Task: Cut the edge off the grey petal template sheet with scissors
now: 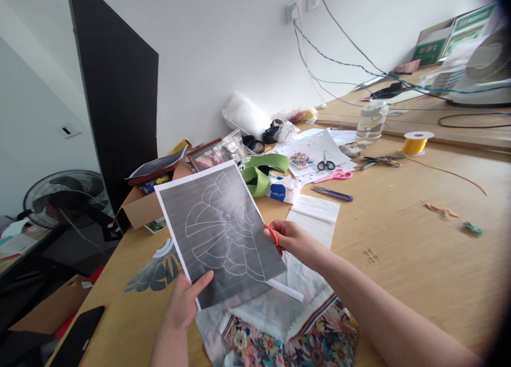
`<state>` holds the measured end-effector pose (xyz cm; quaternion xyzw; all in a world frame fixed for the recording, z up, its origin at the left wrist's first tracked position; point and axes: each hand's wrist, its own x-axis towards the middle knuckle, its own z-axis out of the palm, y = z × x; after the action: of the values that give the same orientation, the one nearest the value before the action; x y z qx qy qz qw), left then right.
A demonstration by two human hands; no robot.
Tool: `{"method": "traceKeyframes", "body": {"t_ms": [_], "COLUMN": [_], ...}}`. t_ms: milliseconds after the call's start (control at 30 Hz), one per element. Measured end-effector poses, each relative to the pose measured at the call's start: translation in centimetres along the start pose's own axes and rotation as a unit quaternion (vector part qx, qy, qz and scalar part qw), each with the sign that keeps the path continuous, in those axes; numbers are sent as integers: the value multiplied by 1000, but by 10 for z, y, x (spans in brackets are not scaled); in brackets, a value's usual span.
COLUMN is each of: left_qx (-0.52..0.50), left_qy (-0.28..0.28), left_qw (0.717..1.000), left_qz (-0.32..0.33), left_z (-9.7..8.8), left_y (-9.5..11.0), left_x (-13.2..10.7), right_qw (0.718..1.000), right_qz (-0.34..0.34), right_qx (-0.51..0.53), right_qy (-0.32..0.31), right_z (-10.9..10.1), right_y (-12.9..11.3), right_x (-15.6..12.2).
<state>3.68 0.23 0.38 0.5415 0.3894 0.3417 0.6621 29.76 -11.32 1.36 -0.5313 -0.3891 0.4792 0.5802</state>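
My left hand (187, 298) grips the lower left edge of a dark grey printed sheet of paper (223, 234), thumb on top. White curved outlines like a fan or flower cover the sheet, and white margins show at its top and left. My right hand (293, 242) is closed on orange-handled scissors (272, 234) at the sheet's right edge; their blades are hidden by the paper. A narrow white paper strip (285, 291) hangs at the lower right corner. Below lie a floral fabric with frayed edges (271, 340) and a grey petal-shaped paper cutout (155, 271) to the left.
Purple thread snips (332, 193), pink scissors (339, 174), pliers (381, 162) and a yellow thread spool (417, 143) lie toward the back right. A green strap (261, 172) and a filled cardboard box (139, 204) stand behind the sheet. A black phone (80, 337) rests at the left table edge.
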Motion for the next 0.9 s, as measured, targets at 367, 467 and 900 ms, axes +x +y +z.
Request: {"method": "traceKeyframes", "body": {"t_ms": [367, 467, 900], "left_qx": [-1, 0, 1], "left_qy": [-4, -7, -13], "left_qw": [1000, 1000, 1000], "left_qz": [-2, 0, -6], "left_z": [2, 2, 3], "left_y": [2, 1, 4], "left_x": [0, 0, -2], "right_qw": [1000, 1000, 1000], "right_qz": [-6, -8, -1], "right_qx": [-6, -6, -11], "right_qy": [2, 4, 15], "right_z": [0, 0, 1], "right_y": [2, 2, -2], "right_x": [1, 1, -2]}}
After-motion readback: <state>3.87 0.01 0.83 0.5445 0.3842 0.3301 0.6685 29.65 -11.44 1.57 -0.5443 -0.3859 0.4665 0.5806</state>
